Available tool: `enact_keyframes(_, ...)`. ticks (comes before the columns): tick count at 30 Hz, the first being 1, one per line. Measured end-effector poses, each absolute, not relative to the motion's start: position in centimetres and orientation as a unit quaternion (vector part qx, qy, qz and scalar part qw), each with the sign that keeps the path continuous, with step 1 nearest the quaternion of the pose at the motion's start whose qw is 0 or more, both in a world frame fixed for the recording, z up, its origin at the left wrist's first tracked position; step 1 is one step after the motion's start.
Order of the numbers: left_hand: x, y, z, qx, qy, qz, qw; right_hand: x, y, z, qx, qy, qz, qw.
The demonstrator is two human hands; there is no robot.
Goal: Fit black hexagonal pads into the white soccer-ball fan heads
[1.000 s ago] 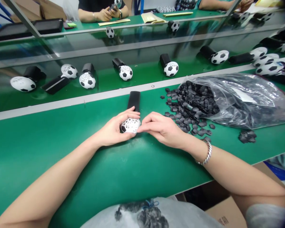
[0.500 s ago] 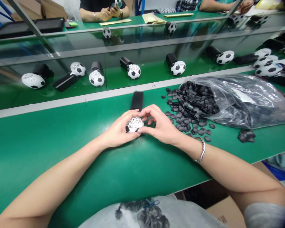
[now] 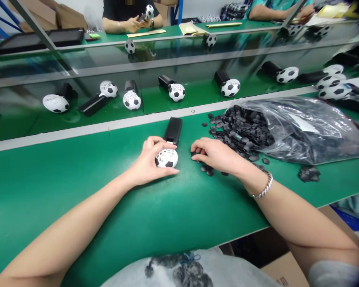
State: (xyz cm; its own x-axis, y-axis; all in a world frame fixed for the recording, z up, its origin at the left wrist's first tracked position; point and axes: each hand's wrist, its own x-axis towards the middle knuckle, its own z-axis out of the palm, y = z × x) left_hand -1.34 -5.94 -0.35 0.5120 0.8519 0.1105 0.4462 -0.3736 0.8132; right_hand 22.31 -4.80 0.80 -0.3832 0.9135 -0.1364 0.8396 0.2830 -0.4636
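Observation:
My left hand [image 3: 151,161] curls around a white ball [image 3: 166,158] with a football pattern, thumb below it and fingers behind. Black patches fill its lower side, while its top shows an open white lattice. Attached to or lying just behind the ball is a flat black handle-like part [image 3: 173,129]; the joint is hidden by my fingers. To the right, my right hand [image 3: 214,155] is closed in a pinch on a small black piece [image 3: 194,154], mostly covered by the fingertips. It rests beside a spread of loose black pieces [image 3: 248,126].
A clear plastic bag [image 3: 320,131] spills the black pieces at right, with a small separate pile [image 3: 309,173] nearby. Beyond a pale ledge [image 3: 149,119], a green conveyor-like strip [image 3: 197,89] carries several football-headed black items [image 3: 177,92]. Across it, a co-worker's hands [image 3: 137,24] hold another.
My right hand has left the ball and moved right to the loose black pieces, closing on one. My left hand still holds the ball. Items on the strip have shifted slightly right.

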Motion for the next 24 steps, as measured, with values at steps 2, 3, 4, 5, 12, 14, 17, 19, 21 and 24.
enact_keyframes(2,-1.6,-5.9,-0.2,0.775,0.428,0.257,0.389,22.1,-4.8,0.8,-0.536,-0.802,0.250,0.080)
enact_keyframes(3,-1.8,-5.8,-0.1,0.775,0.424,0.246,0.400,21.9,-4.9,0.8,-0.532,-0.807,0.243,0.080)
enact_keyframes(4,-2.0,-5.7,0.1,0.776,0.416,0.236,0.411,21.7,-4.9,0.8,-0.528,-0.815,0.228,0.077)
enact_keyframes(5,-2.2,-5.5,0.2,0.777,0.406,0.228,0.424,21.6,-5.0,0.8,-0.524,-0.823,0.206,0.073)
enact_keyframes(12,-2.7,-5.2,0.4,0.746,0.385,0.223,0.496,21.9,-5.4,0.9,-0.497,-0.842,0.176,0.114)
enact_keyframes(14,-2.7,-5.1,0.4,0.748,0.378,0.221,0.499,21.9,-5.7,1.2,-0.474,-0.847,0.189,0.147)
enact_keyframes(17,-3.0,-4.9,0.5,0.758,0.356,0.207,0.506,21.6,-6.2,1.6,-0.420,-0.850,0.218,0.234)
enact_keyframes(19,-3.2,-4.8,0.5,0.761,0.345,0.197,0.514,21.2,-6.5,1.6,-0.379,-0.846,0.238,0.290)
enact_keyframes(21,-3.0,-5.0,0.5,0.761,0.349,0.197,0.510,20.8,-6.7,1.4,-0.333,-0.852,0.249,0.319)
enact_keyframes(24,-2.3,-5.7,0.5,0.764,0.393,0.220,0.461,20.3,-6.7,0.9,-0.276,-0.869,0.248,0.328)
